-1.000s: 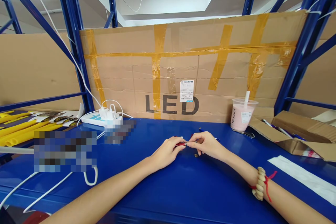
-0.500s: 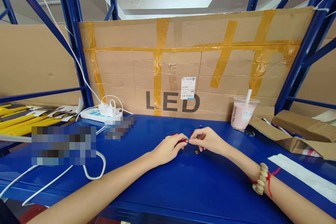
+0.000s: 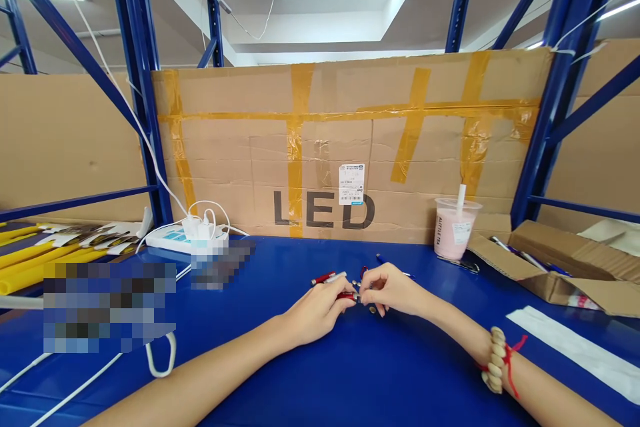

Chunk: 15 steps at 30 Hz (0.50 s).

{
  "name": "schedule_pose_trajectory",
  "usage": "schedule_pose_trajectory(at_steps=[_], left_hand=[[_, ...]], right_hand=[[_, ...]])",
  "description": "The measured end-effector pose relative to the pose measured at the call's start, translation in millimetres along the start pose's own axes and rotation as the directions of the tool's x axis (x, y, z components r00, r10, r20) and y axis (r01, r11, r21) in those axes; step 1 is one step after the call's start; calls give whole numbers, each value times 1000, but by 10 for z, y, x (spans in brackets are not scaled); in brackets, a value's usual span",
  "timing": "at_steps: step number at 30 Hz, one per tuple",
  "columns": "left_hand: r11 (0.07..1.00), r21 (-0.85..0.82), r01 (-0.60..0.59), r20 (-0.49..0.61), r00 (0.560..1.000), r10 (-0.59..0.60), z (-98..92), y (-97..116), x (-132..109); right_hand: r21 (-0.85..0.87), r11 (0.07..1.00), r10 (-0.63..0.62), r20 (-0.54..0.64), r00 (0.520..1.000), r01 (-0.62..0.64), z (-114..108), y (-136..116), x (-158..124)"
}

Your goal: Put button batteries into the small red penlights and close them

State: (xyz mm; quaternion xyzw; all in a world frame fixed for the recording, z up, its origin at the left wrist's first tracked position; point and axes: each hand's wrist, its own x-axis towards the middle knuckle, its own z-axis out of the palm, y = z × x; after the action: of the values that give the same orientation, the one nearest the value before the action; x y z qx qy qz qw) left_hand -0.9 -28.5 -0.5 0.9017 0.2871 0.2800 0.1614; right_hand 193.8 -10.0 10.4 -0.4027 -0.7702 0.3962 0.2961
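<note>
My left hand [image 3: 317, 313] is closed around a slim red tube [image 3: 347, 295] with a silvery end. My right hand [image 3: 393, 290] is pinched at that end; whatever lies between its fingertips is too small to make out. Just behind my left hand lies another red tube [image 3: 323, 278], beside a whitish stick [image 3: 336, 277] partly hidden by the fingers. A small round brass-coloured piece [image 3: 373, 309] rests on the blue surface under my right hand. Beyond that hand shows a blue pen-like thing [image 3: 381, 258], partly covered. A few tiny shiny bits sit between the hands.
A pink drink cup [image 3: 454, 230] with a straw stands at the back right, scissors [image 3: 460, 265] at its base. Farther right are an open cardboard box [image 3: 550, 283] and a white strip [image 3: 575, 347]. A power strip [image 3: 170, 240] and cables lie left, before the cardboard wall [image 3: 230, 153].
The view has tilted up slightly, so everything sits lower in the picture. Both hands stay together at the red tube's end, and the rear red tube and whitish stick show more clearly.
</note>
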Motion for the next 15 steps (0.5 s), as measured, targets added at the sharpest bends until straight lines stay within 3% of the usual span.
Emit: schedule_pose_trajectory(at_steps=[5, 10, 15], left_hand=[[999, -44, 10, 33, 999, -8, 10, -4, -15], [999, -51, 7, -34, 999, -9, 29, -35, -29], [998, -34, -51, -45, 998, 49, 44, -55, -33]], right_hand=[[-17, 1000, -7, 59, 998, 8, 29, -19, -38], [-133, 986, -92, 43, 995, 97, 87, -48, -83], [-179, 982, -45, 31, 999, 50, 157, -21, -92]])
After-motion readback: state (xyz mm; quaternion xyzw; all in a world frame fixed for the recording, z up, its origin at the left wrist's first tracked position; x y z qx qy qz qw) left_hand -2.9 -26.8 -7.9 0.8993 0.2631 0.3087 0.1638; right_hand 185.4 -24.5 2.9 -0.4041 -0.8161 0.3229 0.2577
